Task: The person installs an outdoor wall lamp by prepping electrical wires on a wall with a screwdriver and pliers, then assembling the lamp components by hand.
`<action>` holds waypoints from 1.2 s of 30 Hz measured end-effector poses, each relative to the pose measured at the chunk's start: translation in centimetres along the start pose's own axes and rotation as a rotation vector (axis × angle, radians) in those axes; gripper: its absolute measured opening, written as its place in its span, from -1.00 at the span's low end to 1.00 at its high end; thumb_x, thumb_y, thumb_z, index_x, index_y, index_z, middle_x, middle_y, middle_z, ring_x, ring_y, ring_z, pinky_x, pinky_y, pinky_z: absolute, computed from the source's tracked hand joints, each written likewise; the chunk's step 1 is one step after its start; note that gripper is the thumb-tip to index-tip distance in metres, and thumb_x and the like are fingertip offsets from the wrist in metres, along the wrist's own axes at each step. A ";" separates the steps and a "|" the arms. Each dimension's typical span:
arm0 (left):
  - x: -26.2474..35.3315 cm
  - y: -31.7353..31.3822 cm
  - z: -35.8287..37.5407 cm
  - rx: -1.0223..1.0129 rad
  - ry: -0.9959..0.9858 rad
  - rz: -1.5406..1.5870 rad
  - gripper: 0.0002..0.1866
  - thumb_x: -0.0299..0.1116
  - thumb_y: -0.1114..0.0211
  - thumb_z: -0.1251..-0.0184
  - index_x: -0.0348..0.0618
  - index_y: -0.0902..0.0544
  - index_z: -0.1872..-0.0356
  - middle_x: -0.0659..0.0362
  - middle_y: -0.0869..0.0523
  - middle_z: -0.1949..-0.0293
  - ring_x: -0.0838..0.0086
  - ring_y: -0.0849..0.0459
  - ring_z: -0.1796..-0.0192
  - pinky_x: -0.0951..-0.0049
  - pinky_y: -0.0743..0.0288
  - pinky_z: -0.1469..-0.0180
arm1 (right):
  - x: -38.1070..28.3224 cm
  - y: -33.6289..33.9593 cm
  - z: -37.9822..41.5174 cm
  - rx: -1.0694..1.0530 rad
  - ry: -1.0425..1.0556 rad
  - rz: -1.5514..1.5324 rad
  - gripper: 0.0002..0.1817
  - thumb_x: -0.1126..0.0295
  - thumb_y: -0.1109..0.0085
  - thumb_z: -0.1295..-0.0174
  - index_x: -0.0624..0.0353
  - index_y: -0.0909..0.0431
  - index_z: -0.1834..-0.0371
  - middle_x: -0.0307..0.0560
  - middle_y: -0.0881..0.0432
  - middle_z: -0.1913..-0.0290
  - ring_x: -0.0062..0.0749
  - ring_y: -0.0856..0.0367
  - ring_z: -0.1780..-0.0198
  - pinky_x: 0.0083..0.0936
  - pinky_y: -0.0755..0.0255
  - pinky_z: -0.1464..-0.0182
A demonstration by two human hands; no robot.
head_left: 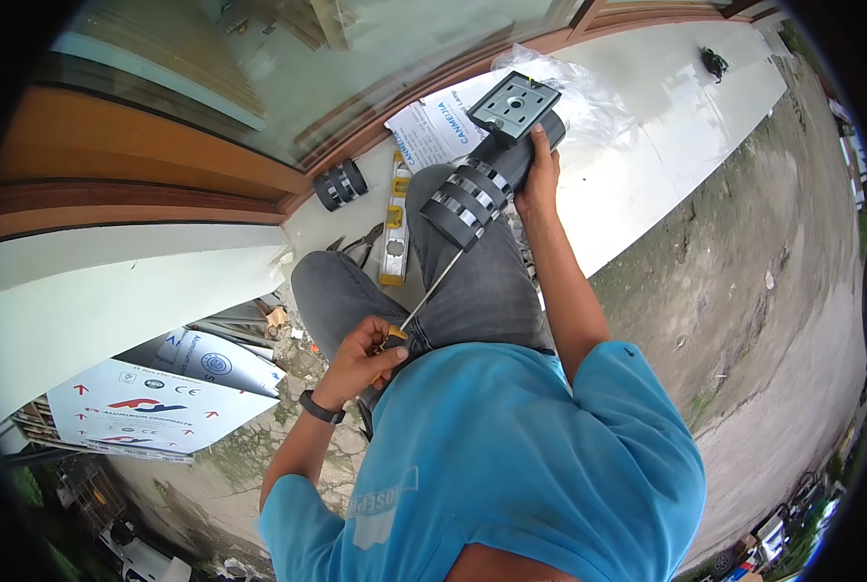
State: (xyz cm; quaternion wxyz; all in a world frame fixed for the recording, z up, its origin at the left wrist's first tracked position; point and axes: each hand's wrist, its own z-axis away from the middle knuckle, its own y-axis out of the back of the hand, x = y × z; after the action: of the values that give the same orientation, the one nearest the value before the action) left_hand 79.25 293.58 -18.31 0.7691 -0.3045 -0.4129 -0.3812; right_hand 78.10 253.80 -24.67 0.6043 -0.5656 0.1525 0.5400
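Observation:
My left hand (pixel 375 351), a dark band on its wrist, is closed around the yellow-and-black handle of a screwdriver (pixel 437 290). Its long thin shaft slants up and right to the lower end of a dark grey cylindrical lamp (pixel 535 145). Whether the tip engages a screw there cannot be made out. My right hand (pixel 542 177) grips the lamp's side near its square mounting plate (pixel 515 104), which faces up. Black and silver rings (pixel 467 202) band the lamp's lower end, above my legs.
A similar ringed cylinder (pixel 340 184) lies by the door frame. Next to my leg are a yellow-ended spirit level (pixel 394 233) and pliers (pixel 364 242). Printed cardboard (pixel 433 131) and clear plastic (pixel 589 92) lie beyond the lamp. Printed panels (pixel 157 407) lean at lower left.

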 end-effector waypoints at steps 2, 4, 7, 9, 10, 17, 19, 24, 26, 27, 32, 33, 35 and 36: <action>-0.4 -0.5 -0.3 0.202 -0.356 -0.528 -0.61 -0.09 -0.22 -0.63 -0.25 -0.61 -0.12 0.22 -0.61 0.41 0.57 -0.51 0.56 0.58 -0.38 0.55 | -0.1 0.2 -0.2 0.016 0.026 0.001 -0.11 0.05 -0.46 -0.30 0.49 -0.17 -0.38 0.29 -0.52 -0.18 -0.12 -0.65 -0.14 -0.22 -0.68 -0.14; 0.2 -0.8 -0.2 0.318 -0.516 -0.768 -0.61 -0.11 -0.22 -0.64 -0.25 -0.58 -0.15 0.21 -0.57 0.45 0.56 -0.50 0.56 0.62 -0.36 0.57 | -0.5 -0.3 0.5 0.007 0.053 0.007 -0.10 0.04 -0.47 -0.30 0.50 -0.16 -0.38 0.30 -0.51 -0.19 -0.12 -0.63 -0.17 -0.21 -0.67 -0.15; 0.3 0.4 0.3 -0.318 0.589 0.936 -0.63 -0.19 -0.35 -0.55 -0.23 -0.58 -0.16 0.21 -0.56 0.46 0.54 -0.50 0.56 0.61 -0.40 0.55 | 0.1 0.1 0.0 -0.020 -0.012 0.005 -0.11 0.04 -0.46 -0.30 0.47 -0.17 -0.39 0.28 -0.50 -0.21 -0.14 -0.63 -0.18 -0.23 -0.66 -0.16; 0.0 0.1 -0.1 -0.192 0.328 0.505 -0.64 -0.25 -0.43 -0.48 -0.19 -0.58 -0.14 0.22 -0.57 0.47 0.53 -0.53 0.53 0.61 -0.44 0.50 | 0.1 -0.1 -0.4 -0.059 0.005 -0.014 -0.12 0.05 -0.45 -0.31 0.44 -0.17 -0.40 0.26 -0.51 -0.21 -0.14 -0.63 -0.16 -0.24 -0.66 -0.16; -0.5 -0.3 -0.1 -0.038 0.092 0.115 -0.64 -0.25 -0.43 -0.48 -0.18 -0.58 -0.14 0.21 -0.57 0.47 0.52 -0.54 0.53 0.60 -0.45 0.50 | 0.1 0.1 -0.2 -0.070 0.012 -0.024 -0.13 0.05 -0.45 -0.31 0.43 -0.17 -0.40 0.25 -0.51 -0.21 -0.14 -0.64 -0.15 -0.25 -0.66 -0.16; 0.0 0.7 -0.4 -0.193 0.262 0.457 -0.69 -0.32 -0.49 -0.40 -0.21 -0.58 0.01 0.15 -0.68 0.37 0.53 -0.67 0.38 0.47 -0.54 0.41 | 0.3 1.0 -0.1 -0.034 0.003 -0.043 -0.17 0.02 -0.37 -0.37 0.36 -0.16 -0.43 0.21 -0.52 -0.23 -0.13 -0.63 -0.19 -0.22 -0.65 -0.19; 0.6 0.5 0.0 -0.333 0.482 0.720 -0.71 -0.31 -0.46 -0.44 -0.22 -0.60 0.01 0.14 -0.69 0.35 0.52 -0.68 0.39 0.46 -0.54 0.41 | 1.1 2.0 -0.7 -0.091 0.014 -0.066 -0.17 0.00 -0.35 -0.38 0.34 -0.15 -0.45 0.21 -0.51 -0.24 -0.12 -0.62 -0.21 -0.20 -0.64 -0.20; 1.0 -0.1 -0.7 0.440 -0.585 -1.026 -0.74 -0.24 -0.33 -0.58 -0.16 -0.60 -0.07 0.25 -0.63 0.37 0.64 -0.58 0.47 0.60 -0.48 0.47 | 0.4 1.8 -0.1 -0.045 0.014 -0.051 -0.20 0.00 -0.30 -0.41 0.31 -0.17 -0.47 0.21 -0.49 -0.28 -0.08 -0.60 -0.24 -0.17 -0.61 -0.25; 0.2 0.4 -0.3 0.153 -0.012 -0.269 -0.74 -0.27 -0.38 -0.52 -0.18 -0.60 -0.04 0.20 -0.65 0.36 0.57 -0.63 0.42 0.49 -0.53 0.43 | 0.3 1.8 0.1 -0.043 0.021 -0.052 -0.19 0.00 -0.31 -0.40 0.31 -0.16 -0.48 0.22 -0.48 -0.29 -0.08 -0.60 -0.24 -0.15 -0.61 -0.25; 0.1 0.5 0.1 0.003 0.269 0.117 -0.73 -0.29 -0.41 -0.49 -0.18 -0.60 -0.03 0.17 -0.65 0.36 0.53 -0.66 0.40 0.44 -0.56 0.42 | 0.7 2.3 -0.2 -0.058 0.018 -0.056 -0.18 0.00 -0.31 -0.40 0.31 -0.15 -0.48 0.22 -0.48 -0.29 -0.07 -0.60 -0.24 -0.15 -0.62 -0.25; 0.4 0.1 -0.1 0.052 0.008 -0.138 -0.76 -0.28 -0.39 -0.51 -0.21 -0.63 0.02 0.18 -0.70 0.32 0.51 -0.70 0.39 0.45 -0.58 0.35 | 1.6 3.1 -1.4 -0.116 -0.002 -0.096 -0.17 0.00 -0.31 -0.40 0.31 -0.12 -0.49 0.21 -0.47 -0.29 -0.08 -0.60 -0.24 -0.15 -0.60 -0.26; 0.5 -0.5 0.0 0.261 -0.302 -0.629 -0.77 -0.26 -0.35 -0.55 -0.22 -0.63 0.01 0.18 -0.70 0.32 0.52 -0.70 0.41 0.46 -0.57 0.37 | 1.3 2.9 -1.0 -0.095 0.017 -0.081 -0.17 0.00 -0.30 -0.41 0.31 -0.13 -0.48 0.20 -0.47 -0.29 -0.09 -0.60 -0.24 -0.15 -0.60 -0.27; 0.9 -0.4 0.1 0.352 -0.301 -0.710 -0.72 -0.24 -0.41 -0.50 -0.20 -0.61 0.00 0.25 -0.70 0.32 0.57 -0.65 0.42 0.55 -0.52 0.38 | 0.7 2.3 -0.3 -0.057 0.052 -0.046 -0.19 -0.01 -0.29 -0.41 0.31 -0.15 -0.48 0.19 -0.48 -0.28 -0.10 -0.60 -0.23 -0.16 -0.59 -0.28; 0.4 0.0 0.1 0.257 -0.113 -0.457 -0.71 -0.25 -0.45 -0.46 -0.20 -0.60 0.01 0.25 -0.70 0.32 0.55 -0.66 0.40 0.53 -0.53 0.37 | 0.8 2.2 -0.3 -0.065 0.056 -0.054 -0.22 -0.01 -0.26 -0.43 0.29 -0.18 -0.48 0.17 -0.50 -0.27 -0.11 -0.61 -0.22 -0.17 -0.58 -0.28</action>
State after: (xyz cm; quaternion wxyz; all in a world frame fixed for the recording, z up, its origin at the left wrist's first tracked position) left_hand 79.36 293.52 -17.91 0.6711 -0.1239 -0.5581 -0.4721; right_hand 76.68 253.38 -26.57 0.5954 -0.6037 0.1365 0.5122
